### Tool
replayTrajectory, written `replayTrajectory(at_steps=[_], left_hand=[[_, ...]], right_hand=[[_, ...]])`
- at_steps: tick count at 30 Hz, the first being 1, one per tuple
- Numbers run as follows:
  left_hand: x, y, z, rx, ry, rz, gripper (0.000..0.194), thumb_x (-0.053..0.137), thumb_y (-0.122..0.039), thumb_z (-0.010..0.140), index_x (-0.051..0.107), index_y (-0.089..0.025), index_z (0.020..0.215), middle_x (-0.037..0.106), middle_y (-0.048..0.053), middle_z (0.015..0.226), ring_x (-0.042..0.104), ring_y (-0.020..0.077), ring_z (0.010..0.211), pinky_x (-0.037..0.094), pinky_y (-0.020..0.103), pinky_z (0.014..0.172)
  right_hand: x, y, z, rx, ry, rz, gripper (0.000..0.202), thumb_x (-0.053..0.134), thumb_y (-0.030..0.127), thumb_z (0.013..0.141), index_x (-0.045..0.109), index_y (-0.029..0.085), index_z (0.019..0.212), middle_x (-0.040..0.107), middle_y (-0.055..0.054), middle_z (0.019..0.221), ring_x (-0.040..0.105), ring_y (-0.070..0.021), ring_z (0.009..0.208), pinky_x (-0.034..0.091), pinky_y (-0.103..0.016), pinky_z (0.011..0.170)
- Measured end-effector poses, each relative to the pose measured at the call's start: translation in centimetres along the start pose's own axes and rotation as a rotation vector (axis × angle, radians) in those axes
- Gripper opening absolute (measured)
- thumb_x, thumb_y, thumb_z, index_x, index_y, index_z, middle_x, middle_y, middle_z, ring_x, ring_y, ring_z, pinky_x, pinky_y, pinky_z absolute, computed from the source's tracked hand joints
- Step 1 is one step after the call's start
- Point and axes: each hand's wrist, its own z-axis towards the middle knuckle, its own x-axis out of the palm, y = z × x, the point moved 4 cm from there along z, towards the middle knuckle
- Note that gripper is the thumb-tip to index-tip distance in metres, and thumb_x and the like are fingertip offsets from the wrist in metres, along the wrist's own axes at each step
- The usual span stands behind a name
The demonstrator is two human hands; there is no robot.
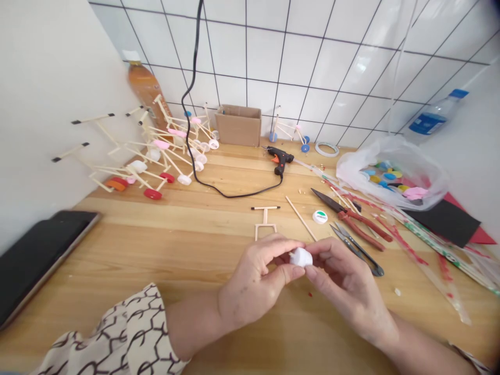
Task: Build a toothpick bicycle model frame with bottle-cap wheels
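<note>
A small white bottle cap [301, 257] is pinched between my two hands above the front of the table. My left hand [255, 276] grips its left side with thumb and fingers. From the right, my right hand [347, 286] holds it by thumb and fingertips. Part of the cap is hidden by the fingers. Just beyond my left hand lies a small wooden stick frame [265, 219] with a black-tipped crossbar. A thin wooden stick [300, 217] and a white cap with a green print [320, 216] lie past my right hand.
Snips [357, 249], red-handled pliers [351, 216] and a black glue gun [279, 159] lie on the table. Several stick-and-cap models [164, 146] stand back left by a tea bottle [148, 88]. A cardboard box [238, 126], a bag of caps [390, 172] and a phone [42, 260] surround.
</note>
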Motion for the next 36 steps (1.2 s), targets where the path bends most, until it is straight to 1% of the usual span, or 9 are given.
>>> replayTrajectory(at_steps=[6, 11, 14, 18, 22, 25, 30, 32, 36], left_hand=[[0.1, 0.0, 0.0, 0.012, -0.008, 0.051, 0.025, 0.062, -0.017, 0.077, 0.066, -0.013, 0.101, 0.065, 0.007, 0.091, 0.063, 0.0166, 0.083, 0.052, 0.028, 0.074], [0.1, 0.2, 0.3, -0.034, -0.010, 0.028, 0.025, 0.062, -0.020, 0.077, 0.065, -0.011, 0.100, 0.066, 0.008, 0.093, 0.063, 0.0167, 0.082, 0.051, 0.029, 0.075], [0.1, 0.6, 0.7, -0.122, 0.024, -0.087, 0.023, 0.063, -0.021, 0.076, 0.065, -0.013, 0.097, 0.067, 0.006, 0.089, 0.062, 0.0154, 0.079, 0.051, 0.028, 0.072], [0.0, 1.1, 1.2, -0.227, 0.032, -0.333, 0.025, 0.068, -0.019, 0.071, 0.064, -0.014, 0.096, 0.064, 0.001, 0.079, 0.058, 0.0099, 0.065, 0.050, 0.025, 0.061], [0.0, 1.6, 1.5, -0.256, 0.035, -0.449, 0.022, 0.072, -0.020, 0.067, 0.066, -0.014, 0.088, 0.065, 0.001, 0.077, 0.057, 0.0093, 0.064, 0.048, 0.023, 0.058], [-0.1, 1.9, 1.6, -0.284, 0.036, -0.499, 0.023, 0.074, -0.020, 0.065, 0.067, -0.013, 0.086, 0.066, 0.002, 0.079, 0.059, 0.0099, 0.065, 0.048, 0.022, 0.058], [-0.1, 1.9, 1.3, -0.289, 0.032, -0.446, 0.021, 0.073, -0.020, 0.066, 0.069, -0.013, 0.085, 0.067, 0.002, 0.078, 0.058, 0.0092, 0.062, 0.047, 0.023, 0.057], [-0.2, 1.8, 1.1, -0.300, 0.018, -0.411, 0.022, 0.073, -0.018, 0.065, 0.069, -0.014, 0.087, 0.068, 0.002, 0.079, 0.058, 0.0096, 0.063, 0.047, 0.023, 0.059], [-0.1, 1.7, 0.8, -0.320, 0.004, -0.407, 0.024, 0.073, -0.013, 0.063, 0.069, -0.015, 0.087, 0.071, 0.003, 0.084, 0.063, 0.0125, 0.075, 0.049, 0.026, 0.069]], right_hand=[[0.2, -0.5, -0.1, -0.065, -0.046, -0.018, 0.009, 0.054, 0.021, 0.086, 0.054, 0.020, 0.095, 0.064, -0.002, 0.082, 0.063, -0.0135, 0.071, 0.051, -0.023, 0.061], [0.3, -0.7, 0.2, -0.033, -0.064, 0.055, 0.011, 0.056, 0.030, 0.085, 0.053, 0.020, 0.089, 0.066, -0.003, 0.078, 0.064, -0.0147, 0.070, 0.053, -0.024, 0.062], [0.3, -0.7, 0.6, 0.004, -0.069, 0.087, 0.015, 0.057, 0.034, 0.085, 0.053, 0.020, 0.087, 0.065, -0.002, 0.075, 0.064, -0.0144, 0.068, 0.052, -0.024, 0.059], [0.5, -1.0, 0.9, 0.033, -0.035, 0.148, 0.012, 0.054, 0.030, 0.087, 0.051, 0.021, 0.093, 0.065, 0.000, 0.073, 0.064, -0.0126, 0.063, 0.051, -0.022, 0.057], [0.6, -1.1, 0.7, -0.027, 0.006, 0.103, 0.010, 0.051, 0.026, 0.089, 0.050, 0.020, 0.097, 0.067, -0.003, 0.080, 0.065, -0.0142, 0.070, 0.053, -0.027, 0.064], [0.6, -0.8, 0.5, -0.098, 0.022, 0.008, 0.015, 0.052, 0.023, 0.088, 0.050, 0.020, 0.102, 0.067, -0.003, 0.080, 0.064, -0.0144, 0.069, 0.052, -0.027, 0.062], [0.5, -0.3, 0.5, -0.167, 0.003, -0.150, 0.014, 0.053, 0.019, 0.086, 0.053, 0.019, 0.100, 0.067, -0.003, 0.078, 0.062, -0.0132, 0.067, 0.050, -0.025, 0.060], [0.4, -0.3, 0.4, -0.169, 0.008, -0.150, 0.013, 0.054, 0.019, 0.086, 0.055, 0.019, 0.099, 0.066, -0.002, 0.078, 0.062, -0.0128, 0.067, 0.051, -0.025, 0.061], [0.3, -0.7, 0.2, -0.159, 0.023, -0.116, 0.013, 0.055, 0.020, 0.086, 0.056, 0.019, 0.098, 0.065, -0.002, 0.077, 0.062, -0.0131, 0.067, 0.052, -0.025, 0.061]])
